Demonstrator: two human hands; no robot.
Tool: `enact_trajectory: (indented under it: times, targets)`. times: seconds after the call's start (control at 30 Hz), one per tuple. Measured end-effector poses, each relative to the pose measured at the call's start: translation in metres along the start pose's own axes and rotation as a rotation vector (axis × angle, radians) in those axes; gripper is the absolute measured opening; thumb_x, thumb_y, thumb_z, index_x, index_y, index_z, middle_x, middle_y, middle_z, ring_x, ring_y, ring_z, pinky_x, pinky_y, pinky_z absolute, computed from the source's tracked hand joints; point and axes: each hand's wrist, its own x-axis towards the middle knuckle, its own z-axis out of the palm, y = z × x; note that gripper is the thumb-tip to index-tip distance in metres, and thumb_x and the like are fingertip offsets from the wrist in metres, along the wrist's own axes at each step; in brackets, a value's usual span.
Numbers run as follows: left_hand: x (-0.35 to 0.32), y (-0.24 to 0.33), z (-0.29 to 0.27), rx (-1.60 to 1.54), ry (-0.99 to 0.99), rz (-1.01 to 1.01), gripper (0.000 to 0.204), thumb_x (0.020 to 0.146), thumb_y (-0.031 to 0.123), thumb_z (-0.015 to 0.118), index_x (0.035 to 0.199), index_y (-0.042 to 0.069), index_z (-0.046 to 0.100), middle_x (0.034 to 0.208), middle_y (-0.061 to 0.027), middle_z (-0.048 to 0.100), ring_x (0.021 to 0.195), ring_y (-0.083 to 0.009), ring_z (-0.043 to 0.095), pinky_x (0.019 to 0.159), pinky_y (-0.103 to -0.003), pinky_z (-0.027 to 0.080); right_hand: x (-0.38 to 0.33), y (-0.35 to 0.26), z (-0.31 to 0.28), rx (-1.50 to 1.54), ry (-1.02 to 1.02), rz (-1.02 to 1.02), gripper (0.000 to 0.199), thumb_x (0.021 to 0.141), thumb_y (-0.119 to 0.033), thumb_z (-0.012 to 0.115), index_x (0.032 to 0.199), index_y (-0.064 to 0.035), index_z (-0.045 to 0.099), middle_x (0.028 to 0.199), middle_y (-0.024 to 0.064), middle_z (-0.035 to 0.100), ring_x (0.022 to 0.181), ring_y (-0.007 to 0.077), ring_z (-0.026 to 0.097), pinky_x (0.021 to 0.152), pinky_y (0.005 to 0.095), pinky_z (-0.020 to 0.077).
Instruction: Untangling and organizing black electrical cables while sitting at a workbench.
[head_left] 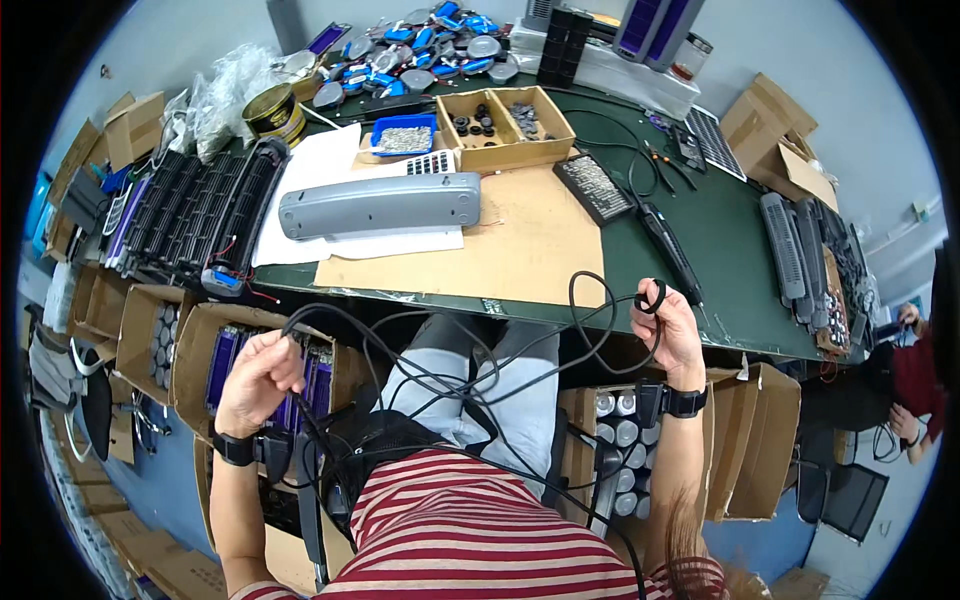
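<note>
Sitting close to a green tabletop (740, 250) in a crowded work room. Nearest, a red and white striped shirt (480, 530) and grey trouser knees (500, 380) under the near edge of the tabletop.

Left hand (262, 375) closed tight on a black cable (440, 385), held up over an open cardboard box of purple parts (225, 365). Right hand (672, 335) also shut on the same cable, pinching a small black loop of it near the near edge of the tabletop. One cable, tangled in many loose loops over the lap, running mostly left to right between the two hands. One black band on each wrist.

Below the right hand, one cardboard box of shiny round cans (620, 440); too many cans to count well.

On the tabletop, one flat brown cardboard sheet (530, 250) at the near edge. On it, one long grey plastic housing (380, 205), lying left to right on white paper. Left of that, at the left edge, one stack of black ribbed trays (195, 215).

Farther back, one wooden box with two compartments (505, 125) and one small blue tray of little metal bits (403, 135). At the far edge, a heap of blue and grey parts (420, 50), and one gold tin (272, 108) toward the far left corner.

At the right edge, several long grey grilles (795, 245). Past it, another person's hand (905, 420).
</note>
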Motion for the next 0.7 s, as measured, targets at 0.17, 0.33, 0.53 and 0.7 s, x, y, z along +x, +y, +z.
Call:
enact_trajectory:
  times: [0.17, 0.33, 0.53, 0.7]
  targets:
    - [0.012, 0.033, -0.006, 0.128, -0.076, 0.077, 0.024, 0.092, 0.021, 0.060, 0.076, 0.004, 0.055, 0.046, 0.0048, 0.038, 0.038, -0.0059, 0.034, 0.042, -0.023, 0.037, -0.014, -0.014, -0.006, -0.195, -0.013, 0.009, 0.016, 0.094, -0.018, 0.059, 0.096, -0.0027, 0.059, 0.069, -0.0049, 0.048, 0.055, 0.0023, 0.042, 0.049, 0.0182, 0.0366]
    - [0.020, 0.038, -0.011, 0.070, -0.318, 0.186, 0.043, 0.082, 0.028, 0.070, 0.051, 0.008, 0.048, 0.038, 0.0007, 0.044, 0.031, -0.0089, 0.039, 0.035, -0.023, 0.037, -0.019, -0.006, -0.018, -0.449, 0.124, 0.086, 0.014, 0.094, -0.018, 0.059, 0.096, -0.0047, 0.064, 0.072, -0.0034, 0.057, 0.058, 0.0022, 0.049, 0.050, 0.0156, 0.0361]
    - [0.029, 0.033, -0.015, 0.081, -0.154, 0.139, 0.032, 0.094, 0.022, 0.056, 0.069, 0.002, 0.059, 0.040, 0.0020, 0.039, 0.031, -0.0066, 0.031, 0.036, -0.024, 0.037, -0.037, -0.007, -0.031, -0.501, 0.151, 0.072, 0.015, 0.094, -0.019, 0.059, 0.097, -0.0044, 0.064, 0.068, -0.0021, 0.058, 0.057, 0.0022, 0.050, 0.051, 0.0153, 0.0361]
    - [0.038, 0.036, -0.007, 0.181, -0.252, 0.115, 0.037, 0.096, 0.025, 0.053, 0.110, -0.008, 0.061, 0.042, 0.0021, 0.041, 0.033, -0.0057, 0.032, 0.038, -0.022, 0.035, -0.052, -0.001, -0.032, -0.452, 0.160, 0.069, 0.015, 0.095, -0.016, 0.057, 0.102, -0.0034, 0.062, 0.072, 0.0033, 0.064, 0.056, 0.0045, 0.051, 0.054, 0.0164, 0.0407]
